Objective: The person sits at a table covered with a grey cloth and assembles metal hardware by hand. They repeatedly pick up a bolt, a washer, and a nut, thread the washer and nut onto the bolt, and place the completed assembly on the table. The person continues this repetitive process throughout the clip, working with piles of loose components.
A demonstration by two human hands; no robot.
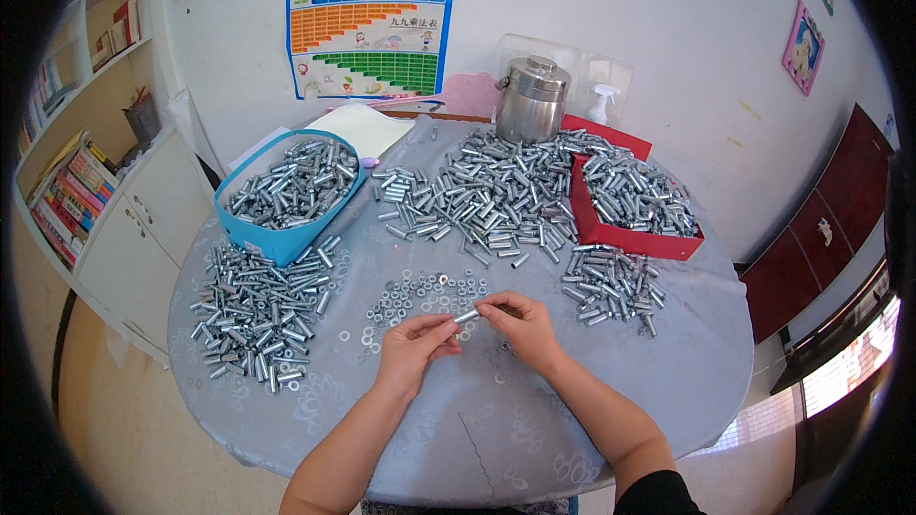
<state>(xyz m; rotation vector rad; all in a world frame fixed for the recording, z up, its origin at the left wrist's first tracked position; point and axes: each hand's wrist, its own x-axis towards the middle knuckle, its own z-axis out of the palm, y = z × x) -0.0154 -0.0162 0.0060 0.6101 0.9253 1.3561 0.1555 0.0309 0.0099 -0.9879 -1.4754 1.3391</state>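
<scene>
Pinching a short silver metal sleeve (467, 316) between them, the left hand (412, 348) and the right hand (523, 326) meet just above the round grey worktop (668, 372), near its front middle. The fingers of both hands are closed on the sleeve, the left at its near end, the right at its far end; whether a washer is already on it is too small to tell. Just beyond the hands lies a loose scatter of small washers (420, 294). To the left sits a pile of finished-looking metal pieces (258, 315), and behind it a blue bin (286, 193) filled with more. A wide heap of sleeves (487, 195) covers the middle of the worktop, a red tray (634, 205) holds more to the right, and a steel canister (530, 100) stands at the back. The likeliest slip, as I judge it, is the small smooth sleeve rolling out of the fingertip pinch and dropping among the washers, or a washer sliding off and skittering toward the worktop edge, since nothing there would stop it.
</scene>
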